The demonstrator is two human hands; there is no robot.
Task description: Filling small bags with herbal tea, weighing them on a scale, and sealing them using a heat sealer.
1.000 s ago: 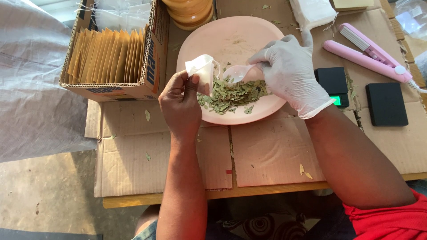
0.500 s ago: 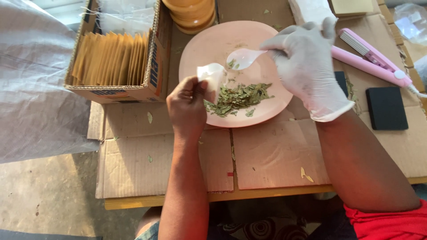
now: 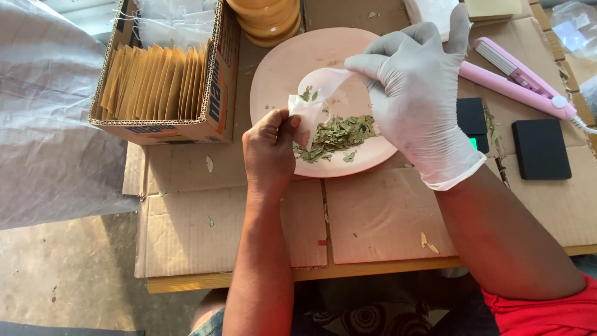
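My bare left hand (image 3: pixel 268 148) pinches a small white filter bag (image 3: pixel 307 116) open over the near left part of a pale pink plate (image 3: pixel 281 68). A white plastic spoon (image 3: pixel 323 81) is held in my gloved right hand (image 3: pixel 415 93), its bowl tipped at the bag's mouth with a few dried green leaf bits on it. A loose heap of dried green leaves (image 3: pixel 336 135) lies on the plate just right of the bag.
A cardboard box (image 3: pixel 214 93) of tan paper envelopes stands at the back left. Stacked orange bowls (image 3: pixel 265 20) sit behind the plate. A pink flat sealing iron (image 3: pixel 516 79), a small black scale (image 3: pixel 471 121) and a black square pad (image 3: pixel 540 149) lie right. Flattened cardboard (image 3: pixel 373 218) covers the table.
The spoon has risen from the leaf heap and moved left to the bag's mouth. My left hand lifted the bag slightly. The view has shifted a little.
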